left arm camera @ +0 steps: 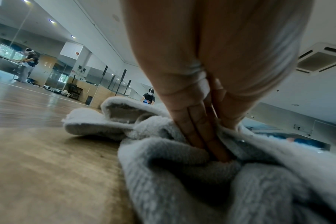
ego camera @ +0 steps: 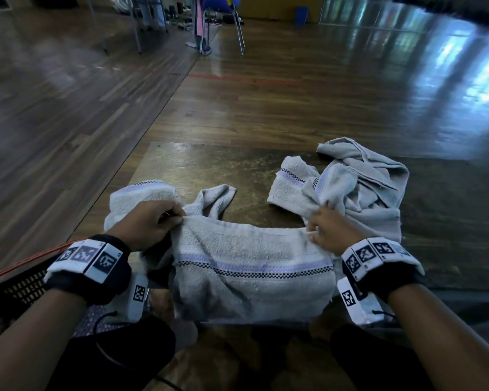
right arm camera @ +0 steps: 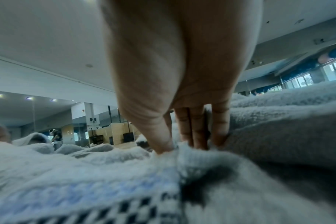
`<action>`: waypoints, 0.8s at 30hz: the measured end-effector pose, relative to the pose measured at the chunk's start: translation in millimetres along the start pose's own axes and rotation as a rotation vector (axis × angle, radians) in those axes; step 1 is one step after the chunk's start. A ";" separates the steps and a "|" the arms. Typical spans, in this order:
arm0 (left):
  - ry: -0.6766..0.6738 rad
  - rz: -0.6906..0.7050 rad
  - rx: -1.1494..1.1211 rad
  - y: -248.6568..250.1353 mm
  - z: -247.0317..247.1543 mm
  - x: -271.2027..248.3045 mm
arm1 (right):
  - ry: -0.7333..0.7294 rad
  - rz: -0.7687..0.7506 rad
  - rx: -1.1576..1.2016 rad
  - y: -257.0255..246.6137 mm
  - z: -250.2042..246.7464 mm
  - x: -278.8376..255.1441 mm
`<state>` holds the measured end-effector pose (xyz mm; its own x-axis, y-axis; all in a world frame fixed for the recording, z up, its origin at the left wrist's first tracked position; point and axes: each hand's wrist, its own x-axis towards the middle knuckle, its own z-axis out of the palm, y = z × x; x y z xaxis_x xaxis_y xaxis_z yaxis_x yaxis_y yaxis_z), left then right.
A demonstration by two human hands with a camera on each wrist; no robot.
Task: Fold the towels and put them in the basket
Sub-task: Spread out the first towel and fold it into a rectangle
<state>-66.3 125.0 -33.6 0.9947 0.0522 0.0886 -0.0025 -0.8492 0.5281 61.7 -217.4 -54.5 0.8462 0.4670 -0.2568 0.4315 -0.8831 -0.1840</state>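
The left hand [ego camera: 148, 224] pinched the near towel [ego camera: 251, 266] at its left corner, the right hand [ego camera: 329, 231] at its right. It lay on the table [ego camera: 198, 165], stripe running left to right; crumpled towels [ego camera: 353, 190] lay beyond.

Grey striped towel [ego camera: 251, 266] half-folded on low table — crumpled towels [ego camera: 359, 190] beside, basket [ego camera: 14, 289] perhaps left.

The room is dim with a cold blue cast; window glare lies on the floor [ego camera: 449, 60] far beyond the fingers; edges bend from the wide lens; both wrist views are soft, the towel [right arm camera: 125, 189] below the fingers blurred, palms overexposed.
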 end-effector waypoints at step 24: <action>0.204 0.516 0.098 96.7 -52.0 -112.8 | 0.492 -0.196 0.498 35.6 -61.8 -227.2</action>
<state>-184.1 64.4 51.4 0.8269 -0.2904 0.4815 -0.4640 -0.8361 0.2925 -95.8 -357.7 55.9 0.8609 0.4371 0.2603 0.4957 -0.6053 -0.6228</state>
